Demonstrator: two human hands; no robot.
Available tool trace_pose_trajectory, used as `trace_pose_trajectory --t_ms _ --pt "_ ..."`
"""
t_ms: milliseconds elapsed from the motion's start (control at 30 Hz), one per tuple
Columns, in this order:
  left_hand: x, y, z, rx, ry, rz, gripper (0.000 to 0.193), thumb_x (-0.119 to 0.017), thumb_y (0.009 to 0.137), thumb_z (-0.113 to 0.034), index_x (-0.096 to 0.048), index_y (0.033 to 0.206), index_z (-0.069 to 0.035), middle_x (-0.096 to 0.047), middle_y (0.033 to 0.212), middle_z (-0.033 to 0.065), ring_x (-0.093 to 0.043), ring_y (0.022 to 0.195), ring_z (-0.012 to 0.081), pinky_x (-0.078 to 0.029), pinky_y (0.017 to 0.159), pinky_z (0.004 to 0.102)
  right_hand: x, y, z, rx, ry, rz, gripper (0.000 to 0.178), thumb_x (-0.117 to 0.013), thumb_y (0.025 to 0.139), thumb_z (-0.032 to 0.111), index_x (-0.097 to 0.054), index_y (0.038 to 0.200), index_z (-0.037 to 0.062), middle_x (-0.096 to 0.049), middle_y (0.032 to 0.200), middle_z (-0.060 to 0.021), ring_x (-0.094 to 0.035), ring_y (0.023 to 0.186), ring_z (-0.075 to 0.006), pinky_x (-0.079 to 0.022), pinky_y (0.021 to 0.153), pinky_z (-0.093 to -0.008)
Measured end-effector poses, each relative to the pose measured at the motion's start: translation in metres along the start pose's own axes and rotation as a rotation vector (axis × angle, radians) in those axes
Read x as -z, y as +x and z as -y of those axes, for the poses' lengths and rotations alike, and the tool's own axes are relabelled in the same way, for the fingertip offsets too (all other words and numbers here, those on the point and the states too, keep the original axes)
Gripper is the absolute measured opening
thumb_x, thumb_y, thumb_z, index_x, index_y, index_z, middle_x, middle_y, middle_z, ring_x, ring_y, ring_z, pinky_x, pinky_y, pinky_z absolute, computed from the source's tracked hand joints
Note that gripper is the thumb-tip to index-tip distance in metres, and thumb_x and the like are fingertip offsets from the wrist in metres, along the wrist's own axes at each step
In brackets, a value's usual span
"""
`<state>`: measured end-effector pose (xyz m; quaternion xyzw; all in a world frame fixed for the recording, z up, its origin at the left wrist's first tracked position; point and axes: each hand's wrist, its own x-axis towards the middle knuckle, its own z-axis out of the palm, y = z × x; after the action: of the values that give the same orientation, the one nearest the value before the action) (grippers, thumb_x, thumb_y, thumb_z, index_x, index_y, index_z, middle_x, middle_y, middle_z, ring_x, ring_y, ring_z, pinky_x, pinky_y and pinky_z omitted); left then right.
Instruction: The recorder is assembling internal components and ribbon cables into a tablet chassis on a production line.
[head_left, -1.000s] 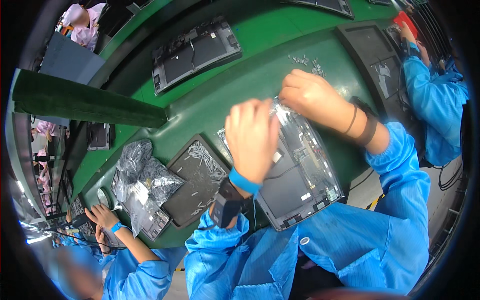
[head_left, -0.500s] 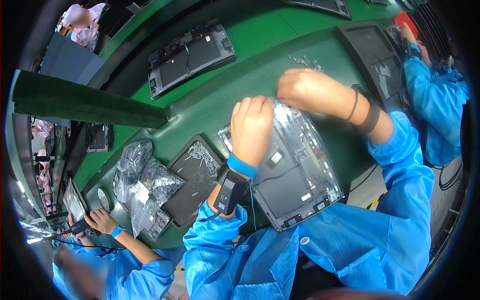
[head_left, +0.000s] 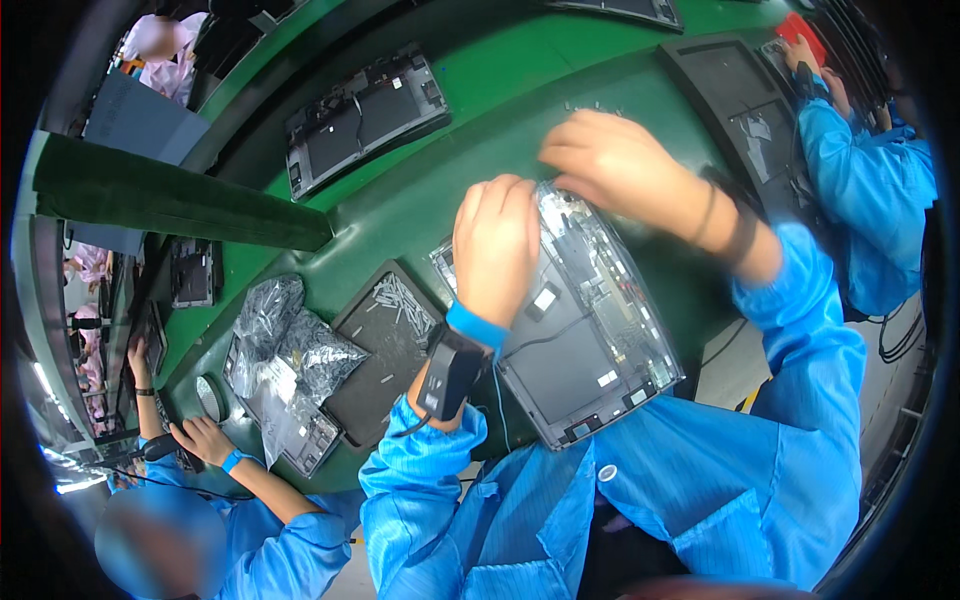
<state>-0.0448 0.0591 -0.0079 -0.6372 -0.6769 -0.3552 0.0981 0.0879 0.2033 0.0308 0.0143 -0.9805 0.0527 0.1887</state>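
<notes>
An opened laptop chassis (head_left: 570, 375) lies tilted before me, its near edge against my blue smock. Its inside shows a dark panel, a black cable and a strip of circuitry along the right side. My left hand (head_left: 495, 245) is closed at the far edge, knuckles up, hiding that corner; what its fingertips grip is hidden. Just to the right, my right hand (head_left: 610, 155) is bent over the same far edge with its fingers pinched together. Whatever sits between those fingers is too small or hidden to name. Both wrists wear bands.
Left of the chassis, a black tray (head_left: 370, 370) holds thin grey strips (head_left: 402, 305). Beside it, crumpled plastic bags (head_left: 290, 340) lie on another chassis (head_left: 313, 445). A further chassis (head_left: 365, 125) sits beyond on the green bench. Co-workers' arms (head_left: 270, 485) reach in at left and right.
My right hand has shifted a little up and left, over the chassis's far edge. The left hand stays closed near that edge. The whole view has shifted slightly.
</notes>
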Motion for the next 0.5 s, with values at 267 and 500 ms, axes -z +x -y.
trace_pose_trajectory --t_ms 267,500 --pt "0.03 -0.016 -0.032 0.147 -0.291 0.141 0.021 -0.066 0.082 -0.005 -0.068 0.102 -0.001 -0.063 0.104 0.0115 -0.054 0.101 0.0322 -0.044 0.089 0.0397 0.009 -0.056 0.08 -0.507 0.218 -0.155 0.02 -0.079 0.071 0.02 -0.066 0.082 0.0079 -0.057 0.105 -0.0085 -0.051 0.104 -0.0291 -0.04 0.085 -0.0388" --pt "0.036 -0.028 -0.043 0.502 -0.665 0.327 0.017 -0.069 0.086 -0.005 -0.071 0.102 0.001 -0.071 0.09 0.0094 -0.065 0.079 0.0152 -0.052 0.071 0.0268 0.008 -0.06 0.082 -0.498 0.437 -0.292 0.013 -0.074 0.079 0.013 -0.066 0.086 0.0058 -0.063 0.098 -0.007 -0.057 0.094 -0.0233 -0.045 0.081 -0.0346"
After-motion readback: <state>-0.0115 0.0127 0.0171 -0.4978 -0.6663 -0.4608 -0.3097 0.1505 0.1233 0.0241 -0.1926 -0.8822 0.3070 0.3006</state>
